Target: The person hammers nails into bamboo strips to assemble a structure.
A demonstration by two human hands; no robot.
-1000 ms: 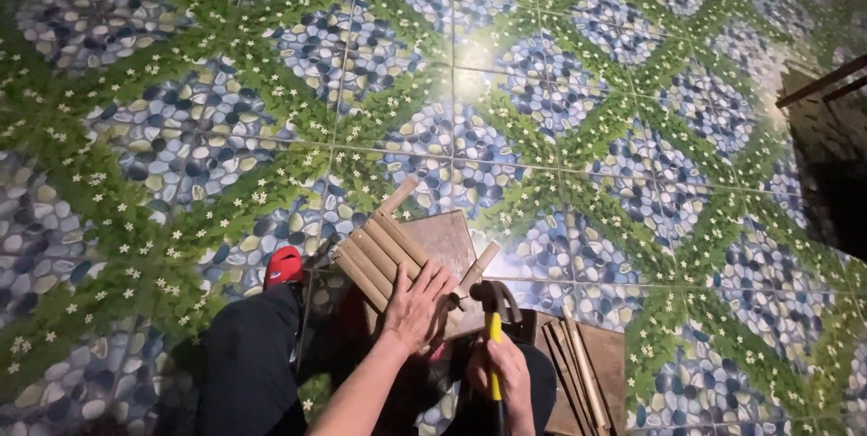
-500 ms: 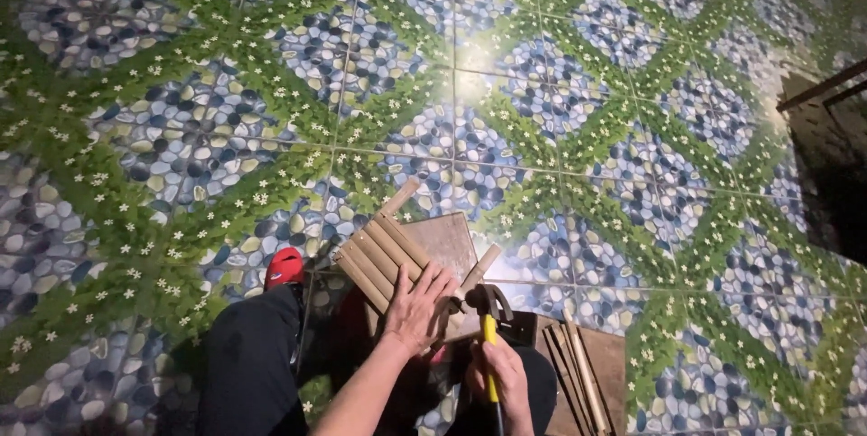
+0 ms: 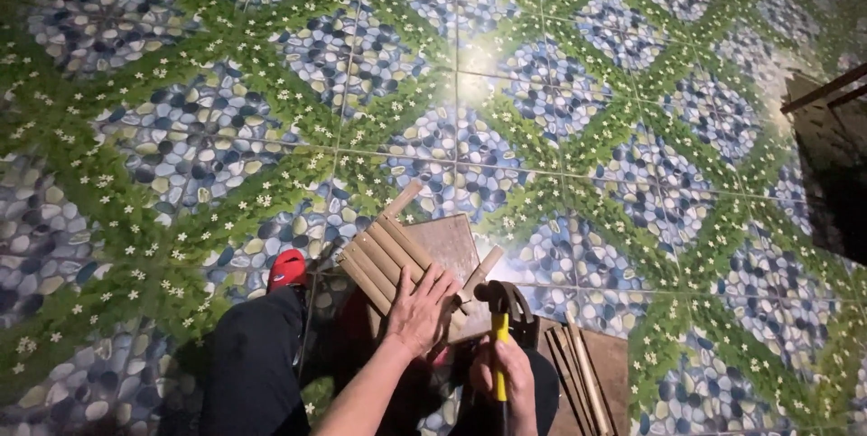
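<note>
At the near edge of the tiled floor (image 3: 542, 84): left hand (image 3: 417, 310) flat on a bamboo slat panel (image 3: 384, 260), right hand (image 3: 506, 373) closed round a yellow-handled hammer (image 3: 502, 310).

Panel: parallel slats resting on a brown board (image 3: 447, 242), long axis running from near-right to far-left, one slat projecting toward the far side. Left hand: fingers spread, pressing down, gripping nothing. Hammer: handle pointing back toward the person, dark head just right of the left fingertips. Risk, as judged: with the head so near the fingers, a slightly off strike could catch them, or split a slat. Loose sticks (image 3: 578, 368) lie at right; red shoe (image 3: 287, 267) at left.
</note>
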